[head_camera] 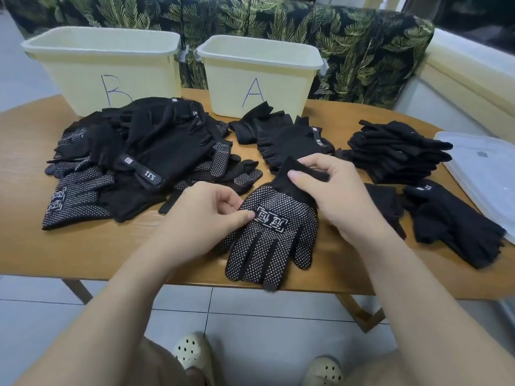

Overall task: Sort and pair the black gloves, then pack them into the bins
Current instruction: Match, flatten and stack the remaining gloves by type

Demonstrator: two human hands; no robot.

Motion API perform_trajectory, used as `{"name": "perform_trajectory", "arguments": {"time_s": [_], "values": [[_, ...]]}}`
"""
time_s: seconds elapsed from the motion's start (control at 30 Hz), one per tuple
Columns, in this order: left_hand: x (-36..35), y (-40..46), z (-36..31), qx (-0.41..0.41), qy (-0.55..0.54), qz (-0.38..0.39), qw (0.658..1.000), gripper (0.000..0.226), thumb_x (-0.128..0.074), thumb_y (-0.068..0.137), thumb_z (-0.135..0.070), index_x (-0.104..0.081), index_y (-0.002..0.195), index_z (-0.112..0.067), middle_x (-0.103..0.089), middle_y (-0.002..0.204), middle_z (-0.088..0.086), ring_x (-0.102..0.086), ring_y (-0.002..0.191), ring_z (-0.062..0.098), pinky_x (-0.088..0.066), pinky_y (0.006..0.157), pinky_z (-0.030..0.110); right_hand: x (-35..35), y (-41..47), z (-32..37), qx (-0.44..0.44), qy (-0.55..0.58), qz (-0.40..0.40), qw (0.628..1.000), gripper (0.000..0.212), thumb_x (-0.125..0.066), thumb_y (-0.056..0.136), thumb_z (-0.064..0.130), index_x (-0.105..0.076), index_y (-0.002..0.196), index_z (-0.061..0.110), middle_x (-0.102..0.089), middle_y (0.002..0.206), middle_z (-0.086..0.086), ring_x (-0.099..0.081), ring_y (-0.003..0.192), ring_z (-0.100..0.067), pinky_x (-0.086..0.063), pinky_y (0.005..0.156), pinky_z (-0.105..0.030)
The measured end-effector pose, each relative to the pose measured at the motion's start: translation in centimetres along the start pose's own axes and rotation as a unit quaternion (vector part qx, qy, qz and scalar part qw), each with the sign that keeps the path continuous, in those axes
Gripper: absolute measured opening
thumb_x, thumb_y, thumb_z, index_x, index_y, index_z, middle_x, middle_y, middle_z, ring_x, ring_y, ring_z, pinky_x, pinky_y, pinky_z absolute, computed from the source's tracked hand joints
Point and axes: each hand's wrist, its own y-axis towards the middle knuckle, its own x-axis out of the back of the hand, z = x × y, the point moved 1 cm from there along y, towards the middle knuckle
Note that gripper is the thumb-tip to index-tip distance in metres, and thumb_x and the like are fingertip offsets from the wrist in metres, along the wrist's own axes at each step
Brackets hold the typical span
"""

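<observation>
A black glove with white grip dots (274, 240) lies palm up at the table's front edge, fingers pointing toward me. My right hand (328, 190) pinches its knit cuff at the far end. My left hand (211, 215) pinches the glove's left side near the printed label. A big unsorted heap of black gloves (145, 160) lies to the left. Smaller stacks of black gloves sit behind (289, 137) and to the right (395, 151), with more loose ones at the right front (451, 221). Two pale yellow bins stand at the back, marked B (103, 68) and A (259, 76).
The wooden table (97, 252) ends just in front of me, with tiled floor below. A clear plastic lid (485, 174) lies at the right edge. A leaf-patterned cloth hangs behind the bins.
</observation>
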Motion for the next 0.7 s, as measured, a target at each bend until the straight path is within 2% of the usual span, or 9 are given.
{"name": "perform_trajectory", "arguments": {"time_s": [0.07,0.13,0.23,0.3,0.37,0.47,0.57,0.63,0.7], "values": [[0.0,0.1,0.2,0.007,0.032,-0.016,0.999,0.02,-0.082,0.083,-0.036,-0.069,0.076,-0.024,-0.069,0.06,-0.015,-0.053,0.048,-0.008,-0.04,0.061,0.022,-0.6,0.6,-0.8,-0.007,-0.031,0.005,0.999,0.005,-0.073,0.093,0.021,-0.076,0.097,0.022,-0.078,0.093,0.005,-0.074,0.09,-0.013,-0.06,0.083,-0.038],[0.1,-0.1,0.3,0.007,0.037,-0.019,0.999,0.018,-0.082,0.083,-0.034,-0.07,0.078,-0.023,-0.07,0.061,-0.013,-0.054,0.044,-0.005,-0.044,0.058,0.024,-1.0,1.1,-1.4,-0.006,-0.066,0.002,0.998,0.011,-0.074,0.093,0.026,-0.076,0.102,0.022,-0.077,0.099,0.007,-0.072,0.097,-0.014,-0.058,0.093,-0.045],[0.4,-0.5,0.4,0.013,0.025,-0.016,0.999,0.014,-0.081,0.086,-0.03,-0.071,0.082,-0.021,-0.07,0.061,-0.009,-0.062,0.041,0.014,-0.05,0.043,0.026,-1.3,1.4,-1.7,0.004,-0.113,0.0,0.994,0.015,-0.073,0.093,0.028,-0.076,0.106,0.022,-0.075,0.105,0.01,-0.069,0.102,-0.009,-0.055,0.097,-0.044],[0.5,-0.6,0.6,0.008,0.039,-0.021,0.999,0.015,-0.08,0.086,-0.029,-0.07,0.083,-0.02,-0.069,0.06,-0.008,-0.061,0.039,0.015,-0.049,0.041,0.025,-1.4,1.4,-1.7,0.013,-0.147,0.001,0.989,0.014,-0.072,0.094,0.029,-0.075,0.107,0.024,-0.074,0.104,0.012,-0.067,0.102,-0.005,-0.055,0.097,-0.041],[0.7,-0.5,0.9,-0.006,0.086,-0.032,0.996,0.016,-0.081,0.085,-0.032,-0.069,0.081,-0.022,-0.068,0.059,-0.01,-0.058,0.043,0.004,-0.046,0.049,0.021,-1.4,1.1,-1.4,0.035,-0.18,0.002,0.983,0.013,-0.072,0.094,0.029,-0.073,0.107,0.027,-0.072,0.104,0.016,-0.064,0.104,-0.003,-0.053,0.098,-0.037],[0.8,-0.4,1.4,-0.036,0.154,-0.059,0.986,0.017,-0.08,0.083,-0.038,-0.068,0.078,-0.027,-0.063,0.061,-0.014,-0.056,0.059,0.001,-0.037,0.058,0.024,-1.4,0.7,-1.4,0.068,-0.22,0.0,0.973,0.017,-0.07,0.095,0.031,-0.07,0.111,0.032,-0.07,0.109,0.016,-0.061,0.114,-0.012,-0.051,0.102,-0.043],[0.1,-0.5,1.1,-0.105,0.129,-0.062,0.984,0.01,-0.078,0.085,-0.032,-0.07,0.088,-0.028,-0.062,0.068,-0.015,-0.056,0.068,0.001,-0.045,0.066,0.028,-1.1,0.2,-1.2,0.081,-0.214,-0.004,0.973,0.021,-0.07,0.095,0.028,-0.068,0.116,0.031,-0.07,0.11,0.016,-0.062,0.113,-0.009,-0.053,0.1,-0.041],[-0.8,-0.6,0.7,-0.177,0.115,-0.034,0.977,0.017,-0.074,0.091,-0.029,-0.071,0.108,-0.027,-0.068,0.097,-0.015,-0.062,0.093,0.0,-0.05,0.087,0.027,-0.7,0.0,-1.0,0.09,-0.205,-0.004,0.975,0.023,-0.07,0.095,0.023,-0.068,0.118,0.027,-0.071,0.11,0.014,-0.064,0.108,-0.004,-0.056,0.094,-0.034],[-1.9,-0.7,0.6,-0.229,0.146,0.022,0.962,0.032,-0.064,0.099,-0.029,-0.065,0.131,-0.026,-0.062,0.135,-0.01,-0.055,0.127,0.006,-0.041,0.111,0.029,-0.4,-0.4,-0.9,0.109,-0.221,-0.006,0.969,0.024,-0.068,0.096,0.019,-0.068,0.12,0.022,-0.071,0.112,0.012,-0.065,0.105,-0.001,-0.055,0.091,-0.023]]}}
